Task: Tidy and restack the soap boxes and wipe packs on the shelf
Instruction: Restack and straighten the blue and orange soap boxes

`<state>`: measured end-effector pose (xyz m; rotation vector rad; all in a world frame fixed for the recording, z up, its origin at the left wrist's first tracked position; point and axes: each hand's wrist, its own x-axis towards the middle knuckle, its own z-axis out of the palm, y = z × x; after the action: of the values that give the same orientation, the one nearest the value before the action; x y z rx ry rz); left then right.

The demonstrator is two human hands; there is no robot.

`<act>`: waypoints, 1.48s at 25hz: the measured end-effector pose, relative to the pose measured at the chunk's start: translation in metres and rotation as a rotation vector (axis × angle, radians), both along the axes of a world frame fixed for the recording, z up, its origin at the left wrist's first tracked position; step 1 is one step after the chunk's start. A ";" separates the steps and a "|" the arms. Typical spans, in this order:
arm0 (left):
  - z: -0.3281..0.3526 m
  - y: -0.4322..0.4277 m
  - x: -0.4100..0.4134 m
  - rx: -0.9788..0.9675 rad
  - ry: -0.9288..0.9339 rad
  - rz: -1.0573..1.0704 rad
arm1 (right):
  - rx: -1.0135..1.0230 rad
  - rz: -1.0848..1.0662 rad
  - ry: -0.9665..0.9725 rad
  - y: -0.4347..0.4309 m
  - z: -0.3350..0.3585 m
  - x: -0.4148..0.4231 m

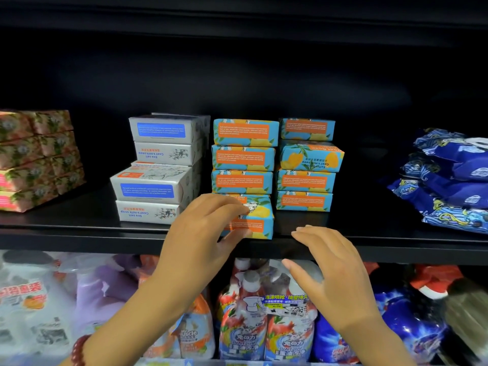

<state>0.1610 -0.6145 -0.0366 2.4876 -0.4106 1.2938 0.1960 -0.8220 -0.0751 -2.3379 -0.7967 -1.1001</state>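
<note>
Shelf (369, 228) of black metal spanning the full width of the frame, front lip crossing the middle, tall dark space above every stack. Below the lip, blurred spray and detergent bottles (264, 313) filling the lower frame.

Upper left: block of floral soap boxes (39, 157), several high, set back from the lip. Centre left: white soap boxes (161, 167), unevenly stacked, one lower box jutting toward the lip. Centre: two columns of blue-and-orange soap boxes, left column (244, 157) and right column (306, 180), narrow gap between them; second box down in the right column askew, overhanging its neighbours. Right edge: slumped heap of dark blue wipe packs (449, 180), cut off by the frame.

Bare board between floral and white stacks; wider bare stretch between right column and wipe packs.

Left hand (200, 233) grasping the bottom box (257, 223) of the left column, fingers curled over its top, thumb under its front edge; box sitting forward of the column, tilted, front corner at the lip. Right hand (332, 270) released, fingers straight and spread, holding nothing, just in front of the lip below the right column. Red bead bracelet (78, 350) on the left wrist, bottom left.
</note>
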 end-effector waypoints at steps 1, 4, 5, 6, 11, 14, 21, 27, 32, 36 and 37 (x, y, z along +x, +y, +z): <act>0.000 0.000 0.002 -0.003 0.006 0.004 | 0.002 -0.001 0.005 0.000 0.000 0.000; 0.000 -0.001 0.008 -0.009 0.038 0.020 | -0.001 -0.004 0.010 0.000 -0.001 0.000; 0.002 -0.001 0.011 -0.011 0.052 0.028 | -0.001 -0.003 0.005 0.000 -0.001 0.000; 0.003 -0.001 0.013 -0.013 0.065 0.040 | 0.001 -0.003 0.002 0.000 -0.001 0.000; 0.009 -0.002 0.023 -0.043 0.126 0.082 | 0.001 -0.007 0.010 0.002 0.000 -0.001; 0.007 0.000 0.025 -0.096 0.136 0.063 | -0.040 0.025 0.053 -0.001 0.006 -0.002; 0.002 -0.003 0.020 -0.110 -0.082 -0.117 | 0.090 0.049 -0.060 -0.018 0.078 0.037; -0.003 0.003 0.014 0.122 0.102 -0.197 | -0.134 -0.088 0.127 -0.011 0.114 0.081; -0.002 0.003 0.012 0.100 0.156 -0.201 | -0.071 -0.046 0.048 -0.006 0.102 0.079; 0.000 0.004 0.013 0.092 0.140 -0.201 | -0.037 -0.032 -0.104 -0.008 0.097 0.066; -0.001 0.003 0.013 0.087 0.138 -0.195 | 0.008 0.022 -0.128 -0.009 0.095 0.059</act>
<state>0.1736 -0.6114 -0.0379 2.5154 -0.6690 1.0426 0.2547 -0.8311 0.0198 -2.2644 -0.8599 -1.2515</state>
